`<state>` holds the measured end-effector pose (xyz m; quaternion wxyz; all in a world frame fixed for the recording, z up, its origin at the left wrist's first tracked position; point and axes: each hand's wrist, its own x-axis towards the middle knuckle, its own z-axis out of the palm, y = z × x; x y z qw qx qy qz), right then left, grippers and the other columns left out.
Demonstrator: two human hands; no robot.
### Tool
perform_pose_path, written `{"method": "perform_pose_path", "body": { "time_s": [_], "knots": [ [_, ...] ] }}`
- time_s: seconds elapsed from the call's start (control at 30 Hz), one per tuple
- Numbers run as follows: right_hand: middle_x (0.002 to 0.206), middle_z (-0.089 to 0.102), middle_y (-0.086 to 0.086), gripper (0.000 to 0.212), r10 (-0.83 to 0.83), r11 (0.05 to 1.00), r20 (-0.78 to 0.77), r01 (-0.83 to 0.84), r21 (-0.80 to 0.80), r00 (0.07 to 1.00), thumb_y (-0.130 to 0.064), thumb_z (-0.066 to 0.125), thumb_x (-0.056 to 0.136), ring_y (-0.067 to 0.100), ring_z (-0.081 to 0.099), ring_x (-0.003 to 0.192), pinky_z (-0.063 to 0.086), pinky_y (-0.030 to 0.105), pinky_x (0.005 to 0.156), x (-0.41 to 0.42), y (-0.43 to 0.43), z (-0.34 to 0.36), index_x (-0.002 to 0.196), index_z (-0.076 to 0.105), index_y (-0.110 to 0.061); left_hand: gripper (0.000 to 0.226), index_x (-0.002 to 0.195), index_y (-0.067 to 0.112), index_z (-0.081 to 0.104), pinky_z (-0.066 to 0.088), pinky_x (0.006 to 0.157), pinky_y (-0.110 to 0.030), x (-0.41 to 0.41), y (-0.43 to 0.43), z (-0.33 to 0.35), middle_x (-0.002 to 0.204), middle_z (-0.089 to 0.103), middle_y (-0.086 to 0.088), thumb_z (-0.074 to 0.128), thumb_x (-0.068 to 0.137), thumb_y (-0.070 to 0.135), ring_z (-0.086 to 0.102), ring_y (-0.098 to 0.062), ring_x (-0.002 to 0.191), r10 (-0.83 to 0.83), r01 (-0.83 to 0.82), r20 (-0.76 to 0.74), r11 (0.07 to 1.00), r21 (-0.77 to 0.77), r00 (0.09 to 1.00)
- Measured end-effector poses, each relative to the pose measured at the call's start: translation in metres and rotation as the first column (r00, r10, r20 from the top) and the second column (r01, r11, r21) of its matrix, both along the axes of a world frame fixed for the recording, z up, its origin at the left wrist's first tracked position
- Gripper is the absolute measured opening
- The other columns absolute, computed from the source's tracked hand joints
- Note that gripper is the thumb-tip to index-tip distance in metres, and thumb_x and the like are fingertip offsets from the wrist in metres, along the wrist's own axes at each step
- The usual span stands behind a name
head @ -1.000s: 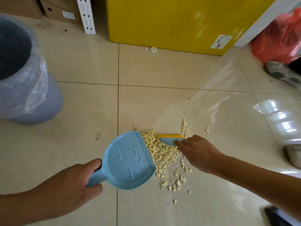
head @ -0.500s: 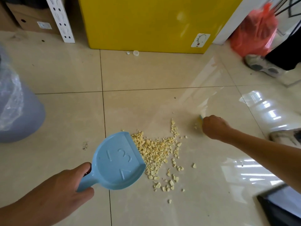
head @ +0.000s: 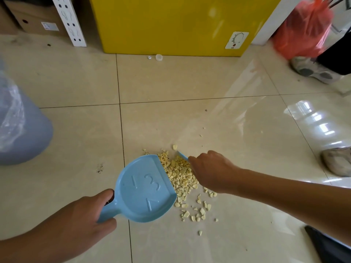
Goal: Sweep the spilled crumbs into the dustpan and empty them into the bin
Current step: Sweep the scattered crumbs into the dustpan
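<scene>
A light blue dustpan [head: 144,188] lies bottom-up and tilted on the tiled floor, its straight edge against a heap of pale yellow crumbs [head: 180,175]. My left hand [head: 76,223] grips its handle at the lower left. My right hand [head: 210,171] is closed on a small blue brush [head: 182,155], of which only a tip shows, pressed against the right side of the heap. Loose crumbs [head: 197,211] lie scattered below the heap. The grey bin [head: 22,133] with a clear liner stands at the left edge.
A yellow cabinet [head: 171,23] stands at the back, with a white cap [head: 159,57] on the floor before it. A cardboard box [head: 38,19] and white rack post [head: 70,19] are back left. A red bag [head: 303,29] and someone's shoes [head: 313,70] are on the right.
My right hand has swung back left from the far right and pushed the outlying crumbs into the heap beside the dustpan. The dustpan has stayed in place.
</scene>
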<state>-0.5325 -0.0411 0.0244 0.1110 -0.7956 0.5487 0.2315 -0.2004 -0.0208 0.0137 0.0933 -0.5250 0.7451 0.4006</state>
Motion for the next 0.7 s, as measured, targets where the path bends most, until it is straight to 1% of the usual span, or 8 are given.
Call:
{"method": "perform_pose_path", "body": {
  "time_s": [0.1, 0.17, 0.27, 0.37, 0.47, 0.53, 0.6, 0.7],
  "knots": [
    [0.075, 0.055, -0.002, 0.025, -0.096, 0.995, 0.011, 0.096, -0.009, 0.995, -0.024, 0.039, 0.105, 0.010, 0.048, 0.050, 0.044, 0.025, 0.048, -0.019, -0.022, 0.007, 0.117, 0.057, -0.011, 0.028, 0.086, 0.017, 0.045, 0.030, 0.056, -0.025, -0.002, -0.002, 0.003, 0.064, 0.039, 0.000, 0.047, 0.072, 0.042, 0.032, -0.013, 0.054, -0.011, 0.010, 0.022, 1.000, 0.014, 1.000],
    [0.073, 0.049, -0.002, 0.025, -0.143, 0.988, -0.058, 0.138, -0.073, 0.988, -0.023, 0.038, 0.105, 0.014, 0.051, 0.053, 0.049, 0.030, 0.051, -0.044, -0.050, 0.010, 0.112, 0.058, -0.011, 0.024, 0.085, 0.018, 0.044, 0.029, 0.056, -0.023, -0.004, -0.003, 0.004, 0.065, 0.041, -0.001, 0.050, 0.075, 0.039, 0.034, -0.014, 0.055, -0.019, 0.018, 0.036, 1.000, 0.018, 0.999],
    [0.065, 0.040, -0.004, 0.026, -0.233, 0.958, -0.140, 0.203, -0.201, 0.962, -0.022, 0.038, 0.103, 0.020, 0.053, 0.058, 0.044, 0.032, 0.053, -0.086, -0.085, 0.007, 0.108, 0.061, -0.011, 0.021, 0.078, 0.021, 0.037, 0.029, 0.056, -0.024, -0.005, -0.003, 0.008, 0.065, 0.040, -0.001, 0.050, 0.074, 0.038, 0.034, -0.015, 0.056, -0.022, 0.021, 0.046, 0.999, 0.037, 0.999],
    [0.078, 0.055, 0.005, 0.028, -0.265, 0.953, -0.176, 0.230, -0.197, 0.948, -0.021, 0.038, 0.101, 0.029, 0.061, 0.069, 0.049, 0.034, 0.060, -0.101, -0.097, -0.007, 0.114, 0.060, -0.010, 0.023, 0.077, 0.021, 0.035, 0.028, 0.055, -0.026, -0.004, -0.002, 0.010, 0.063, 0.040, 0.001, 0.048, 0.070, 0.039, 0.034, -0.016, 0.056, -0.020, 0.019, 0.051, 0.999, 0.033, 0.998],
    [0.100, 0.068, 0.010, 0.027, -0.119, 0.989, -0.258, 0.091, -0.115, 0.959, -0.021, 0.040, 0.101, 0.031, 0.070, 0.083, 0.050, 0.034, 0.063, -0.078, -0.085, -0.022, 0.119, 0.058, -0.011, 0.025, 0.082, 0.017, 0.037, 0.027, 0.055, -0.025, 0.000, -0.003, 0.007, 0.067, 0.039, -0.002, 0.051, 0.074, 0.037, 0.033, -0.016, 0.058, -0.020, 0.019, 0.081, 1.000, 0.019, 0.997],
    [0.095, 0.071, 0.007, 0.024, 0.016, 0.998, -0.242, -0.031, -0.059, 0.970, -0.022, 0.042, 0.102, 0.025, 0.069, 0.070, 0.053, 0.031, 0.059, -0.049, -0.066, -0.028, 0.116, 0.058, -0.010, 0.028, 0.085, 0.016, 0.041, 0.029, 0.056, -0.024, 0.005, -0.005, 0.005, 0.066, 0.040, -0.002, 0.049, 0.071, 0.039, 0.034, -0.015, 0.056, -0.002, 0.000, 0.069, 0.999, 0.038, 0.998],
    [0.087, 0.072, 0.005, 0.025, 0.086, 0.996, -0.132, -0.089, -0.018, 0.988, -0.025, 0.043, 0.103, 0.020, 0.064, 0.059, 0.055, 0.031, 0.057, -0.023, -0.042, -0.031, 0.114, 0.059, -0.011, 0.030, 0.087, 0.018, 0.046, 0.033, 0.057, -0.025, 0.010, -0.006, 0.005, 0.064, 0.043, 0.001, 0.047, 0.069, 0.042, 0.035, -0.012, 0.053, 0.028, -0.030, 0.033, 0.997, 0.077, 0.999],
    [0.081, 0.071, 0.003, 0.021, 0.190, 0.982, -0.014, -0.189, 0.028, 0.982, -0.022, 0.043, 0.100, 0.021, 0.056, 0.054, 0.042, 0.031, 0.058, 0.004, -0.009, -0.027, 0.111, 0.057, -0.012, 0.028, 0.092, 0.019, 0.049, 0.036, 0.056, -0.026, 0.016, -0.009, 0.006, 0.068, 0.050, -0.006, 0.050, 0.073, 0.039, 0.037, -0.010, 0.051, 0.024, -0.026, 0.025, 0.996, 0.090, 0.999]
  ]
}}
